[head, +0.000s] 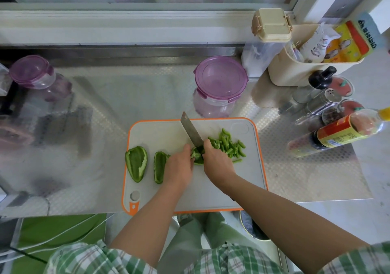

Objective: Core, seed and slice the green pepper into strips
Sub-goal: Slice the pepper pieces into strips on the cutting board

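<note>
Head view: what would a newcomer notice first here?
At the centre, the right hand holds a knife over a pepper piece, which the left hand steadies on the orange-rimmed cutting board. Cut strips lie right of the blade; two pepper pieces wait on the left.

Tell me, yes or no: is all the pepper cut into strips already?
No, two pepper pieces lie uncut on the cutting board.

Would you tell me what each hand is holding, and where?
The right hand grips the knife by its hidden handle; the left hand pins the pepper piece from its left side.
</note>
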Available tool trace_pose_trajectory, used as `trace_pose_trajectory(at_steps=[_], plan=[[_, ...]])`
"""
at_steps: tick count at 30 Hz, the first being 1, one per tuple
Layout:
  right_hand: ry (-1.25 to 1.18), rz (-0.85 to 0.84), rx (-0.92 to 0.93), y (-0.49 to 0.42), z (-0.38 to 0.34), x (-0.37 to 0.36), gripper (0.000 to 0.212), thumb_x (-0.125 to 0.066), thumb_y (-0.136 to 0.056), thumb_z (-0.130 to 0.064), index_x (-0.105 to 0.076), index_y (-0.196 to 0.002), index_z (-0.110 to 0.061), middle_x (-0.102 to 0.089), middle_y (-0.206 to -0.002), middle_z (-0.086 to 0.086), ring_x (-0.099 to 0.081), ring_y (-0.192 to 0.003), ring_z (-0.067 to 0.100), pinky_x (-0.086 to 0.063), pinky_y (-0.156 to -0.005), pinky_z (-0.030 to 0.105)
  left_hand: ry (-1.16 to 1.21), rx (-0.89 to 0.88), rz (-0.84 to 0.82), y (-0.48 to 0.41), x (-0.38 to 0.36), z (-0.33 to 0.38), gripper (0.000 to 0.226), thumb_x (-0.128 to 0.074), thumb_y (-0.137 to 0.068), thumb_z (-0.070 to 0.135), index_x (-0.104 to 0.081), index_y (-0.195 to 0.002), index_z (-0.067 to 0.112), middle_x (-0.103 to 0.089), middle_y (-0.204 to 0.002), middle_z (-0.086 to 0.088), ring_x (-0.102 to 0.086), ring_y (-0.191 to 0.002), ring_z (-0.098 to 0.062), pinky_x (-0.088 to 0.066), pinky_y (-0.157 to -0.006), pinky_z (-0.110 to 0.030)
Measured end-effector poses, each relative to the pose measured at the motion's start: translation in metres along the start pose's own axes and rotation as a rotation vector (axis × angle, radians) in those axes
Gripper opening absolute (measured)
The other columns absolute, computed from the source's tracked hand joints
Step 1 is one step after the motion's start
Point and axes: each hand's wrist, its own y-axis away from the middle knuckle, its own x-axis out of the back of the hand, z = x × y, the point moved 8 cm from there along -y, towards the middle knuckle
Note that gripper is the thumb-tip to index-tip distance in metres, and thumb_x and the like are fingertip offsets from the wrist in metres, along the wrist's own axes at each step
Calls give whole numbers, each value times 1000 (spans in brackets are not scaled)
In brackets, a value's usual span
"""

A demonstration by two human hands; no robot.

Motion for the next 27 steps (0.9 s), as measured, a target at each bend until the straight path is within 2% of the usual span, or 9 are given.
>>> trace_pose_trajectory(at_steps=[4, 7, 10, 16, 18, 23, 27], plan=[[-22, 17, 18, 8, 5, 2, 28, -43, -96, -3, -34, -121, -12, -51, -77, 4, -50, -66, 27, -37, -55, 36, 26, 132, 46, 2, 2, -11, 14, -47, -100, 21, -44, -104, 7, -65, -99, -16, -62, -92, -39, -37, -64, -36], [-130, 27, 14, 15, 15, 5, 21, -41, -99, -12, -34, -119, -12, -55, -79, 8, -53, -68, 30, -42, -55, 39, -5, 89, 52, 2, 3, -10, 13, -48, -100, 22, -43, -103, 10, -65, -95, -16, -62, -89, -39, -37, -62, -37], [-170, 38, 89, 16, 10, 10, 25, -41, -100, -18, -35, -123, -10, -61, -83, 10, -55, -69, 30, -47, -58, 42, 41, 70, 75, 3, 6, -9, 11, -50, -99, 19, -41, -97, 13, -63, -89, -16, -61, -84, -39, -36, -60, -36], [-123, 6, 117, 13, -3, 8, 15, -41, -99, -14, -37, -113, -12, -64, -88, 10, -61, -74, 33, -52, -62, 44, 63, 68, 83, 3, 7, -9, 13, -49, -98, 15, -38, -92, 16, -64, -88, -15, -60, -85, -40, -36, -59, -37], [-94, -5, 117, 12, -4, 6, 15, -41, -98, -12, -36, -112, -12, -63, -88, 10, -60, -73, 32, -49, -59, 41, 64, 62, 83, 2, 7, -9, 13, -49, -97, 15, -37, -91, 16, -64, -88, -15, -60, -84, -40, -39, -60, -38], [28, -19, 89, 9, -7, -1, 30, -42, -93, -2, -32, -119, -13, -51, -76, 4, -50, -65, 27, -37, -54, 35, 77, 83, 83, 1, 6, -12, 11, -49, -98, 16, -39, -92, 17, -65, -91, -12, -61, -86, -37, -37, -61, -35], [106, -16, 91, 6, -15, -6, 42, -43, -89, 4, -31, -125, -12, -48, -78, 3, -47, -65, 25, -37, -56, 35, 100, 75, 87, 2, 7, -12, 4, -49, -97, 15, -49, -101, 13, -66, -95, -12, -61, -89, -37, -36, -62, -34]])
